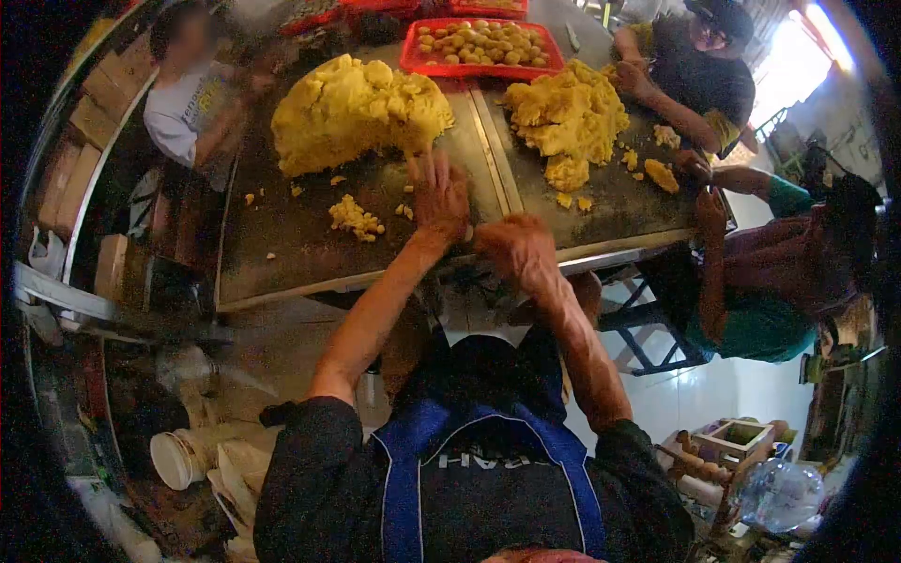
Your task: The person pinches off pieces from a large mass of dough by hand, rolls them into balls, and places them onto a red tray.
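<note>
Left fingers: the left hand (441, 205) is open, its fingers (443, 173) extended forward, away from the body, over the tabletop (310, 249).
Dough at the left fingertips: the large yellow dough mound (361, 111) lies just ahead, its lower right edge at the fingertips; whether they press into it is hard to tell.
Right fingers: the right hand (518, 246) is curled and blurred at the near edge of the tabletop, just beside the left wrist; whether its fingers are fully closed or pinch anything cannot be told.
Crumbs: a loose yellow cluster (355, 218) lies left of the left hand, apart from it and nearer the body than the large mound, with smaller bits scattered around.
Seam: a pale strip (496, 150) runs along the tabletop, right of the left hand.
Second dough: another yellow mound (571, 117) lies beyond the strip, ahead and to the right of the right hand, well apart from it.
Red tray: the red tray (409, 58) stands beyond and between both mounds, holding many rounded pieces (483, 42).
Far around: one person (178, 122) is at the left side, another (699, 84) at the upper right, and a teal sleeve (788, 197) shows at the right.
</note>
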